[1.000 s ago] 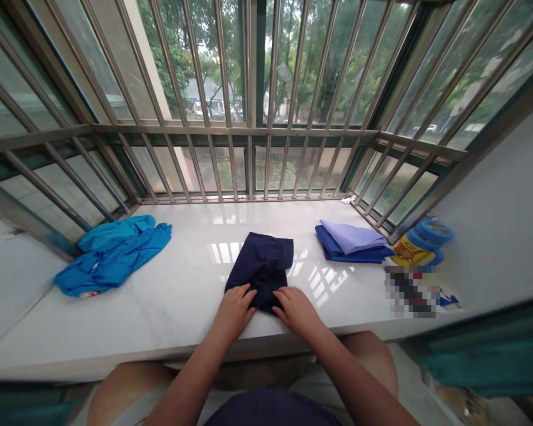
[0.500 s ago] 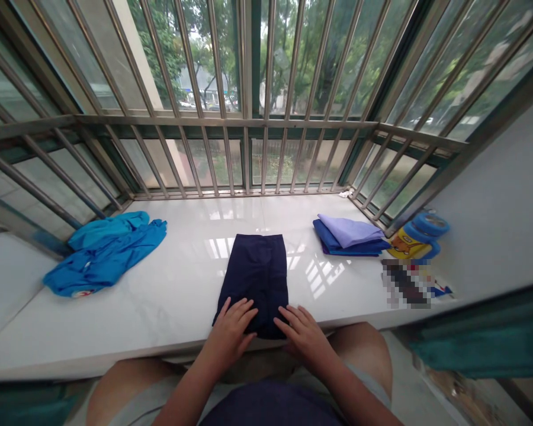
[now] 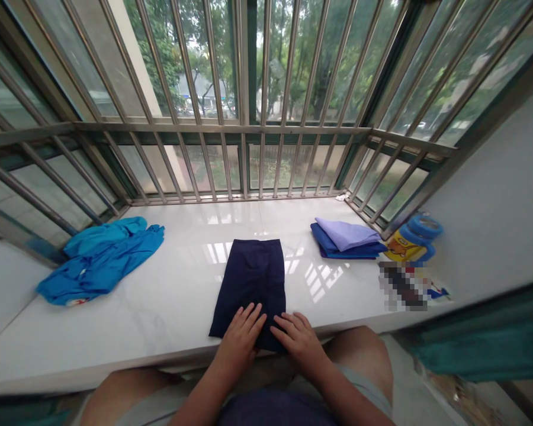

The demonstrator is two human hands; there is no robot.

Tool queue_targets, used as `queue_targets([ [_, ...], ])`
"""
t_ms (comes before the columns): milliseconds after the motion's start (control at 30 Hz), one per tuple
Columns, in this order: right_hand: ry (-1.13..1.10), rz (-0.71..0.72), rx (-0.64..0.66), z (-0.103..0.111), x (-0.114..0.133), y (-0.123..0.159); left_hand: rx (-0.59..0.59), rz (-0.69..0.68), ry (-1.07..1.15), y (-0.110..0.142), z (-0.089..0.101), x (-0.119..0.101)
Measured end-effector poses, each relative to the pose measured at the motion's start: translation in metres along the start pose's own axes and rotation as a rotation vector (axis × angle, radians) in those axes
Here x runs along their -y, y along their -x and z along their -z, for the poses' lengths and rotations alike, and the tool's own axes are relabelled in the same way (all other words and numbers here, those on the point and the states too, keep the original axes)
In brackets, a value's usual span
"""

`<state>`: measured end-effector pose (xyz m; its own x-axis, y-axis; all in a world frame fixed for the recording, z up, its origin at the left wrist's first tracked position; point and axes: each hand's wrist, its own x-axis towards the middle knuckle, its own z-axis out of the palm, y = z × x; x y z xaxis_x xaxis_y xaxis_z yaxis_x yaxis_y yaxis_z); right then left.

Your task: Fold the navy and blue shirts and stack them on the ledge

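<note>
"Where does the dark blue cloth (image 3: 251,287) lie?"

"In the middle of the white sill (image 3: 173,313), right in front of the person. It lies flat, and its near edge comes to the front edge of the sill; whether it hangs over is hard to tell, since the hands partly cover it."

"And the fingers?"

"Those of the left hand (image 3: 242,336) are stretched out and slightly parted, resting on the near part of the cloth. Those of the right hand (image 3: 301,340) are a little more fanned, with the tips on the near right corner. The thumbs are mostly hidden, so whether either hand pinches the edge cannot be told."

"How would such a cloth handle?"

"It looks light and soft, with a few shallow creases, so it should bend easily and sag if lifted by one corner. Nothing about it seems fragile. The sill is glossy, so the cloth probably slides on it with little pull."

"Where is a good hold?"

"Probably at both near corners, thumbs under and fingers on top, so that the layers stay together. A grip on the top layer alone could shift it off the rest."

"What lies around it?"

"Bright blue clothes (image 3: 102,260) sit crumpled well to the left; a folded stack (image 3: 346,238) sits to the right, near a blue and yellow mug (image 3: 411,239)."
</note>
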<state>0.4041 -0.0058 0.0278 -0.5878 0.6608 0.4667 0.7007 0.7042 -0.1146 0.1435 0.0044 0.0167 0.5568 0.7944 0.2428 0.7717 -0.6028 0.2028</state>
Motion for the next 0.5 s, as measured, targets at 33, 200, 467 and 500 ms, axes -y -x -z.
queue_targets([
  [33, -0.042, -0.003, 0.002, 0.002, 0.002, -0.001, -0.010, 0.008, 0.019, 0.002, 0.000, -0.003],
  [200, -0.195, 0.034, 0.156, 0.022, 0.001, -0.019, -0.007, -0.026, 0.120, 0.005, 0.016, 0.003],
  [467, -0.103, -0.084, 0.256, 0.042, -0.066, -0.113, 0.174, -0.084, 0.144, 0.060, 0.082, 0.102],
  [500, -0.093, -0.079, 0.290, 0.038, -0.071, -0.126, 0.166, -0.050, 0.103, 0.070, 0.089, 0.119],
])
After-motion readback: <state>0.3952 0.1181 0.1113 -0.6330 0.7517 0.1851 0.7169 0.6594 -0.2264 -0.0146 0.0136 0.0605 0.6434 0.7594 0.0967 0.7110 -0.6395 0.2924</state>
